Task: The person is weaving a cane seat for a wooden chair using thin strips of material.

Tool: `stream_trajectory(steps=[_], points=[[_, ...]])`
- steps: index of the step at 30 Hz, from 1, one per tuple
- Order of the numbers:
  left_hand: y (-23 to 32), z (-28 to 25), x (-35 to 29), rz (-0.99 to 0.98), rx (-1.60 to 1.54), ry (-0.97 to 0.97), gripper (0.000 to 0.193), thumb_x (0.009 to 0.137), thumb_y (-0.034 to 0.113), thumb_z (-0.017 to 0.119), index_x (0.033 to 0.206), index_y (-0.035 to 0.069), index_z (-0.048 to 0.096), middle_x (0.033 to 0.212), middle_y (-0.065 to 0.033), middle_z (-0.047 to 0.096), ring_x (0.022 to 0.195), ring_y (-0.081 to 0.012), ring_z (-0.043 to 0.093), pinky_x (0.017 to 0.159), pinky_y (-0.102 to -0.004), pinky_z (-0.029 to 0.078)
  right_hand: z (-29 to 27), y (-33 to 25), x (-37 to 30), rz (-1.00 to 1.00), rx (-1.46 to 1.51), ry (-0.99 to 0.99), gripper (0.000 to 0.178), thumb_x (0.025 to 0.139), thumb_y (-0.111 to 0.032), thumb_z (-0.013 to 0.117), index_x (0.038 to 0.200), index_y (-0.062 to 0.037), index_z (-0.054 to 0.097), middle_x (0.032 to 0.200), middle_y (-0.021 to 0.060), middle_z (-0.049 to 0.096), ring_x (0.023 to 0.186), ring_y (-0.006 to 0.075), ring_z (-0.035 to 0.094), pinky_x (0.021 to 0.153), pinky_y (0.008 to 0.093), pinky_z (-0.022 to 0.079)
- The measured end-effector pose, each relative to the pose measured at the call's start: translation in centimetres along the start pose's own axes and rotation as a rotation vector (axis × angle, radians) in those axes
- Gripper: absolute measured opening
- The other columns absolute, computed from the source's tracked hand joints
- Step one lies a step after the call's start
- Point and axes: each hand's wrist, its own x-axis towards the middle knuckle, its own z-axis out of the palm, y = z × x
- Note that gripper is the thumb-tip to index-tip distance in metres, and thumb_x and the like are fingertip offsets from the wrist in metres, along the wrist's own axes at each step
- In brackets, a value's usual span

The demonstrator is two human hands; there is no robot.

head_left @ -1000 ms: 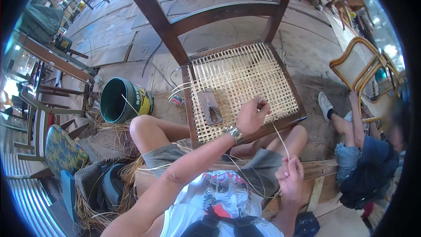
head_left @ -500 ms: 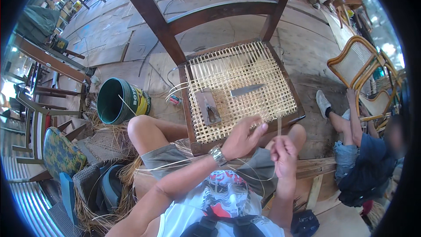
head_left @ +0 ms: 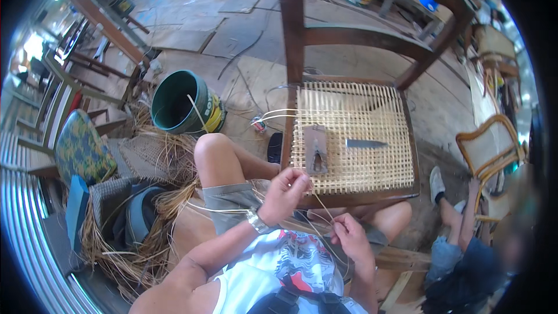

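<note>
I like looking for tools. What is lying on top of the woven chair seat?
On the woven chair seat lie a knife and a flat grey tool. The left hand covers the seat's near edge.

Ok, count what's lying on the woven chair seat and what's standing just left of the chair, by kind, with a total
Flat wooden block on the seat: 1
Knife-like blade on the seat: 1
Green bucket on the floor: 1
Dark flat object beside the seat's left edge, kind unclear: 1
Total: 4

one head-worn fisheye view, looking steeply down and forward, close over lap and hands; chair [head_left: 349, 134] ahead, rim edges bending.
</note>
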Motion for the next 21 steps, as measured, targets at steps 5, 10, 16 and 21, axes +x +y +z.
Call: stream_trajectory(steps=[5, 10, 16, 21], points=[[-2.2, 1.1, -2.0, 0.024, 0.287, -0.078, 0.013, 0.099, 0.012, 0.059, 0.103, 0.001, 0.063, 0.086, 0.0029, 0.062, 0.076, -0.0016, 0.055, 0.066, -0.0192, 0.047, 3.3, -1.7, 2.7, -0.078, 0.103, 0.043, 0.024, 0.099, -0.009, 0.055, 0.121, -0.0005, 0.049, 0.090, 0.0047, 0.066, 0.072, 0.0103, 0.063, 0.068, 0.0246, 0.052], [-0.6, -1.3, 0.7, -0.029, -0.125, -0.095, 0.017, 0.098, 0.018, 0.063, 0.103, 0.003, 0.066, 0.087, 0.0033, 0.063, 0.075, -0.0029, 0.055, 0.066, -0.0198, 0.045, 4.0, -4.4, 3.9, -0.087, -0.014, 0.134, 0.014, 0.101, -0.012, 0.054, 0.091, -0.0026, 0.059, 0.069, -0.0026, 0.051, 0.061, 0.0035, 0.048, 0.055, 0.0192, 0.040], [2.2, -5.5, 4.0, -0.030, -0.414, 0.129, 0.020, 0.100, 0.024, 0.059, 0.108, 0.006, 0.064, 0.094, -0.0015, 0.067, 0.077, -0.0051, 0.059, 0.069, -0.0201, 0.049, 3.4, -6.1, 6.4, -0.099, 0.150, 0.188, 0.012, 0.102, -0.013, 0.053, 0.094, -0.0052, 0.058, 0.065, -0.0047, 0.048, 0.053, 0.0022, 0.041, 0.047, 0.0191, 0.033], [1.5, -3.6, 3.9, -0.167, -0.320, -0.086, 0.030, 0.101, 0.026, 0.059, 0.122, 0.005, 0.061, 0.098, -0.0003, 0.068, 0.085, -0.0053, 0.060, 0.073, -0.0202, 0.049, 3.4, -7.2, 9.8, -0.045, 0.221, 0.079, 0.012, 0.102, -0.012, 0.051, 0.092, -0.0073, 0.058, 0.063, -0.0064, 0.044, 0.050, 0.0008, 0.036, 0.043, 0.0189, 0.028]])
